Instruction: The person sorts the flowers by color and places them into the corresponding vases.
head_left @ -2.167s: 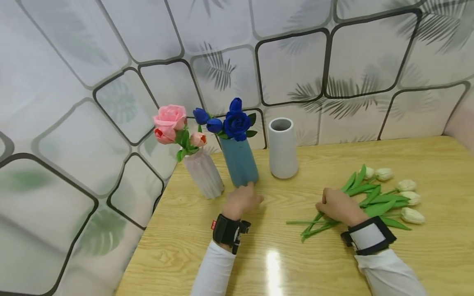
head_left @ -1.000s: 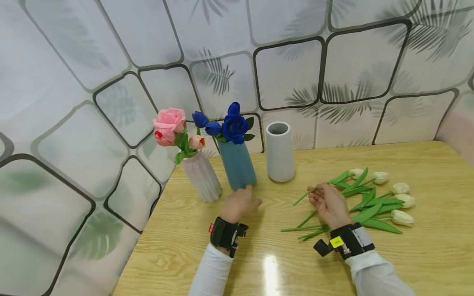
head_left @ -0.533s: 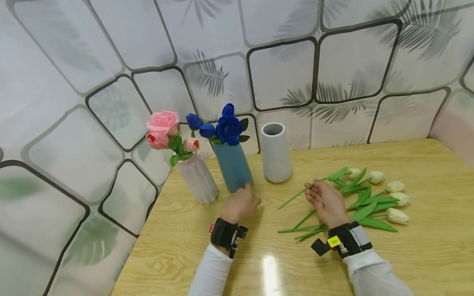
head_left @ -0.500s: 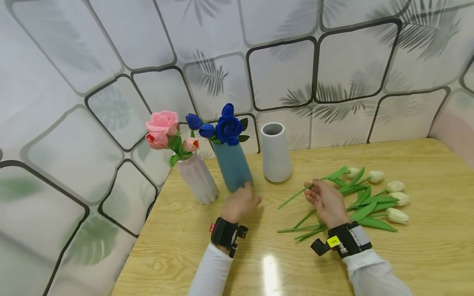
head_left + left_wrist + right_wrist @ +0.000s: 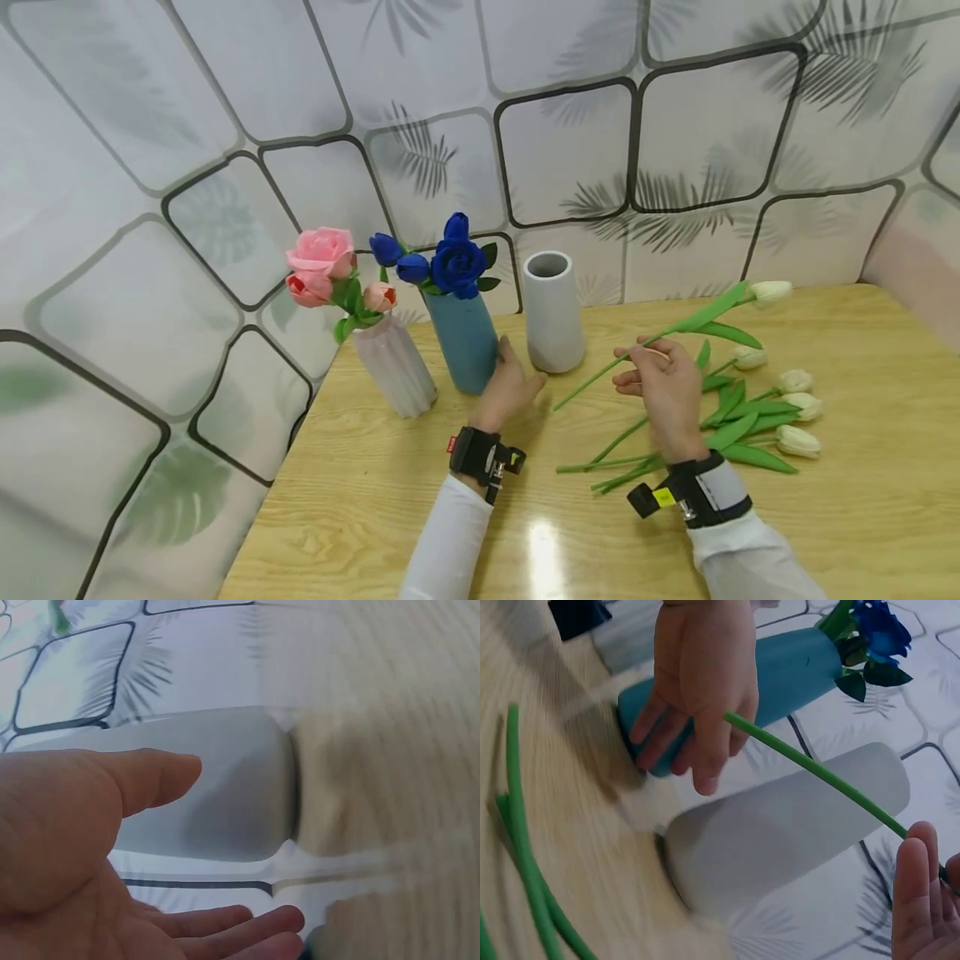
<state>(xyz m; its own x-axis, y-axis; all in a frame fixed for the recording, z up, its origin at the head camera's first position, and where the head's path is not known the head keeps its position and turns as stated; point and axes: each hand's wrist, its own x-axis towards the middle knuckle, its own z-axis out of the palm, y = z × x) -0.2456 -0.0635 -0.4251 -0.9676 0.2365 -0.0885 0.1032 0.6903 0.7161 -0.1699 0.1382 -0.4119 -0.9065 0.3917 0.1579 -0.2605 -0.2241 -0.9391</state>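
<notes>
My right hand [image 5: 670, 398] pinches the stem of one white tulip [image 5: 771, 292], raised above the others, its bloom up to the right and its stem end down to the left. In the right wrist view the bare green stem [image 5: 817, 770] crosses in front of the white vase [image 5: 795, 825]. My left hand [image 5: 510, 390] is by the foot of the blue vase [image 5: 461, 346], holding nothing, with the thumb spread. Its palm faces the white vase [image 5: 225, 795] in the left wrist view; thumb and fingers look apart from it.
Several white tulips [image 5: 798, 440] lie on the wooden table [image 5: 360, 517] below the right hand. A pale ribbed vase [image 5: 393, 367] with pink flowers [image 5: 321, 252] stands at the left. Blue flowers [image 5: 459, 262] fill the blue vase. A patterned backdrop [image 5: 562, 150] rises behind.
The right hand has picked one tulip from the bunch and raised it. My left hand has shifted slightly right from the blue vase's foot, turning and spreading its thumb towards the white vase.
</notes>
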